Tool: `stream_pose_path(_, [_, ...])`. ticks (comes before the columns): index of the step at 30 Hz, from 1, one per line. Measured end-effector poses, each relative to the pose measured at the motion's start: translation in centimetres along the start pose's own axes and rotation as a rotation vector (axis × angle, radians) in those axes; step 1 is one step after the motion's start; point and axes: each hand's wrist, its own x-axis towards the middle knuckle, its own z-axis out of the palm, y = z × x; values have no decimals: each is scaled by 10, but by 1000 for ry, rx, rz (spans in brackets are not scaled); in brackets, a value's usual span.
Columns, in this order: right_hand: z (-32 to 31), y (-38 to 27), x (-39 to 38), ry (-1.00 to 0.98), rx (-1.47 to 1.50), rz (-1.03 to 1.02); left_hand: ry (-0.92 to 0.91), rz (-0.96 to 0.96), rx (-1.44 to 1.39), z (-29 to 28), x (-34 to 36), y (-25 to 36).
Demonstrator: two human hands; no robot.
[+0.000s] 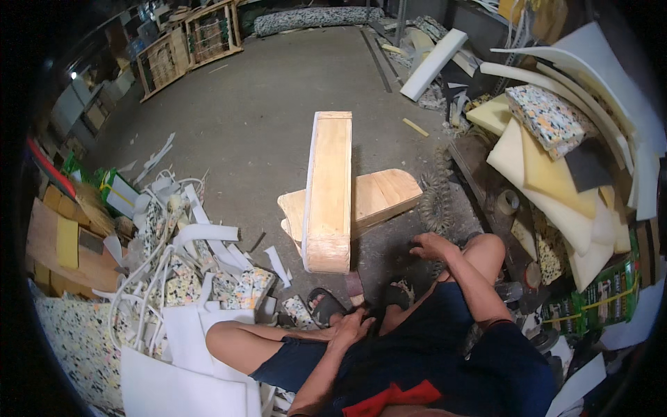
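The person sits low on the grey concrete floor [264, 104] with knees drawn up, facing a long pale plywood box frame [328, 191] edged with a white foam strip; it stands on its narrow side just ahead of the sandalled feet and leans across a flat plywood panel with rounded corners [379, 198]. The left hand [352, 325] rests loosely curled on the left leg near the ankle and holds nothing; the right hand [431, 245] hangs over the right knee with fingers relaxed and half open, also empty, close to the near end of the frame but not touching it. The likeliest trouble, as I judge it, is the frame tipping: it balances on a thin edge over the panel, so a nudge from a knee or foot could drop it onto the toes. The tangle of white foam offcuts and speckled foam scraps [184, 271] at the left crowds the legs and could snag or slide underfoot on rising. As for containers, two slatted wooden crates [187, 45] stand far off at the upper left, their contents too small to tell, and a green printed carton [604, 288] at the right is bound with a yellow strap, its inside hidden.
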Motion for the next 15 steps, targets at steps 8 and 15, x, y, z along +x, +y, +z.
stream_pose_path(8, [-3,-8,3,-40,35,86,67,70,57,-3,-5,3])
stream_pose_path(15, [7,5,6,83,7,-75,104,124,39,4,0,-2])
